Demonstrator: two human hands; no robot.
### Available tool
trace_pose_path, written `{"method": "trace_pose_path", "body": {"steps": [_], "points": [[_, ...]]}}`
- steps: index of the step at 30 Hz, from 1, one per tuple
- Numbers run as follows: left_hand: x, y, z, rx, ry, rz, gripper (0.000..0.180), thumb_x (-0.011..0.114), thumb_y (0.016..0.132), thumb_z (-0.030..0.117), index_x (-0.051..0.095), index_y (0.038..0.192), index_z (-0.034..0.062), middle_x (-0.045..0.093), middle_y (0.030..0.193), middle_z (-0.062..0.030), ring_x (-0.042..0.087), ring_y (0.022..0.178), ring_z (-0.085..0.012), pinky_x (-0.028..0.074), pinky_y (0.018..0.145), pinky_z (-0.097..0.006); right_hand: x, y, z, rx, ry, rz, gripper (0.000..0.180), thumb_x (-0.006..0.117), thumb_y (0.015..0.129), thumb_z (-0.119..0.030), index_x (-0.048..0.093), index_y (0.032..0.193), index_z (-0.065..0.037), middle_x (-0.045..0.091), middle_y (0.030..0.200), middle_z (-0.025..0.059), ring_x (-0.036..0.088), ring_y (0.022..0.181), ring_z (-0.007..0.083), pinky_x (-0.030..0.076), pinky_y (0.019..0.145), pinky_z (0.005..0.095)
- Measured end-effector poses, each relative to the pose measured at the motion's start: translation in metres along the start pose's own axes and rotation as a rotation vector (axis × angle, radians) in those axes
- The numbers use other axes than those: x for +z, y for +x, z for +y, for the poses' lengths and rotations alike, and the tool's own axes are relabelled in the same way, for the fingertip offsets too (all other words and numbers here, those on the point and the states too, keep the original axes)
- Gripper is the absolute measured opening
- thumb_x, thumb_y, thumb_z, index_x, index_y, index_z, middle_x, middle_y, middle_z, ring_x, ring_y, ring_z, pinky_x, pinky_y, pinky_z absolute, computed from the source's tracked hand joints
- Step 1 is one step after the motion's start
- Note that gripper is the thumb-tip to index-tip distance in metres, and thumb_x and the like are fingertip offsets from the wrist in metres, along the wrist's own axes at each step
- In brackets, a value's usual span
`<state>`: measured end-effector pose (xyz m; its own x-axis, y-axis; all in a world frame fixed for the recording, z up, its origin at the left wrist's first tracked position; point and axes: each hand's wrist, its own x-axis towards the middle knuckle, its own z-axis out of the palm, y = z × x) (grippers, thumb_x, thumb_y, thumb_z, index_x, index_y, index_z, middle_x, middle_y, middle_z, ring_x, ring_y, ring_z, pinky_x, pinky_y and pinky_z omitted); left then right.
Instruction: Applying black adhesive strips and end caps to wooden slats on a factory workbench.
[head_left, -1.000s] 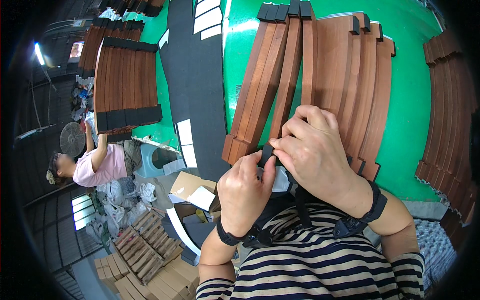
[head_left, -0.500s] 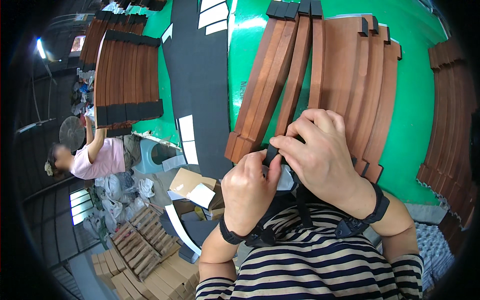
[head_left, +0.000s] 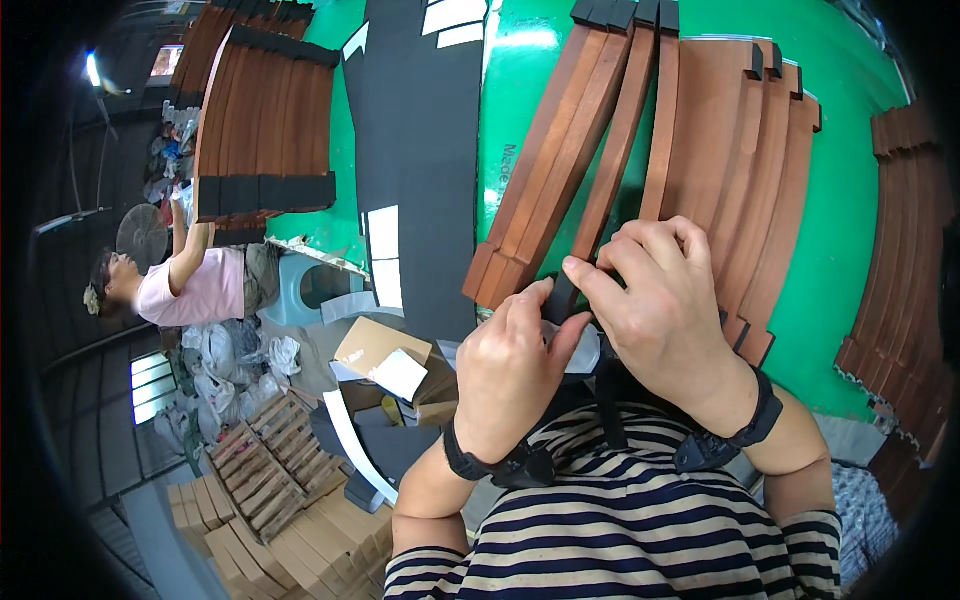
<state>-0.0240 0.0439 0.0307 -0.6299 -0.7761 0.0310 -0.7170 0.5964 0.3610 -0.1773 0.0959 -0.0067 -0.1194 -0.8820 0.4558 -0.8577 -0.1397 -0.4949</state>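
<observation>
A curved reddish-brown wooden slat [head_left: 612, 165] lies with its near end toward me, and a black strip [head_left: 564, 297] covers that end. My left hand [head_left: 503, 368] is closed at the end's left side, its thumb and forefinger pressed around the black strip. From the right, my right hand [head_left: 668, 312] grips the same end, thumb along the slat and fingers curled. The fingers hide part of the strip. Left of it rests a bundle of bare-ended slats [head_left: 548, 165]. Right of it are another narrow slat [head_left: 661, 130] and a stack of wider curved boards [head_left: 712, 140].
The green tabletop [head_left: 830, 230] carries black sheets [head_left: 425, 150] and a far-left slat stack [head_left: 265, 110]. More slats [head_left: 890, 260] stand at right. Cartons [head_left: 385, 350] and a wooden pallet [head_left: 265, 460] lie lower left. A person in pink [head_left: 205, 285] works at far left.
My thumbs and fingertips, close together on the black strip before, are now farther apart around the slat's end. The whole view has shifted a little.
</observation>
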Motion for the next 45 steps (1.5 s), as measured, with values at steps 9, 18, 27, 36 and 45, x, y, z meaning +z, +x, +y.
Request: {"method": "trace_pose_path", "body": {"steps": [9,18,27,36,45], "points": [[0.0,-0.016,-0.006,-0.048,-0.011,0.014,0.049,0.082,0.077,0.018,0.061,0.118,0.0004,0.071,0.09,-0.0139,0.07,0.075,-0.03,0.055,0.063,-0.036,-0.002,0.001,-0.004,-0.003,-0.023,0.021,0.028,0.064,0.077,-0.011,0.069,0.103,-0.003,0.061,0.093,0.0085,0.058,0.098,0.0258,0.042,0.091,0.0434],[0.008,-0.022,-0.02,0.108,-0.033,0.147,0.027,0.077,0.082,0.02,0.061,0.097,0.0045,0.067,0.079,-0.007,0.066,0.063,-0.025,0.052,0.053,-0.033,-0.006,0.004,-0.006,-0.069,0.157,-0.082,0.029,0.065,0.077,-0.008,0.069,0.105,-0.002,0.064,0.112,0.0106,0.059,0.108,0.0282,0.045,0.096,0.042],[0.022,-0.024,-0.024,0.18,-0.009,0.249,0.023,0.08,0.077,0.01,0.061,0.089,0.0034,0.068,0.08,-0.0079,0.067,0.066,-0.0258,0.053,0.057,-0.034,0.001,0.005,-0.004,-0.08,0.151,-0.091,0.026,0.065,0.075,-0.008,0.07,0.1,-0.003,0.066,0.109,0.0088,0.061,0.105,0.0257,0.047,0.092,0.0388],[0.023,-0.025,-0.031,0.149,-0.095,0.205,0.026,0.081,0.077,0.012,0.06,0.091,0.003,0.068,0.081,-0.0096,0.068,0.07,-0.0272,0.054,0.058,-0.034,-0.007,0.006,-0.01,-0.178,0.002,-0.072,0.026,0.065,0.073,-0.01,0.071,0.097,-0.001,0.065,0.114,0.0114,0.061,0.107,0.0265,0.047,0.09,0.039],[0.018,-0.029,-0.038,0.055,-0.128,0.157,0.033,0.083,0.076,0.017,0.06,0.096,0.0036,0.069,0.083,-0.0101,0.069,0.071,-0.0284,0.055,0.061,-0.034,-0.009,-0.002,-0.02,-0.252,-0.082,-0.138,0.031,0.064,0.076,-0.011,0.072,0.104,0.001,0.064,0.122,0.0125,0.057,0.116,0.028,0.045,0.096,0.0414]]}}
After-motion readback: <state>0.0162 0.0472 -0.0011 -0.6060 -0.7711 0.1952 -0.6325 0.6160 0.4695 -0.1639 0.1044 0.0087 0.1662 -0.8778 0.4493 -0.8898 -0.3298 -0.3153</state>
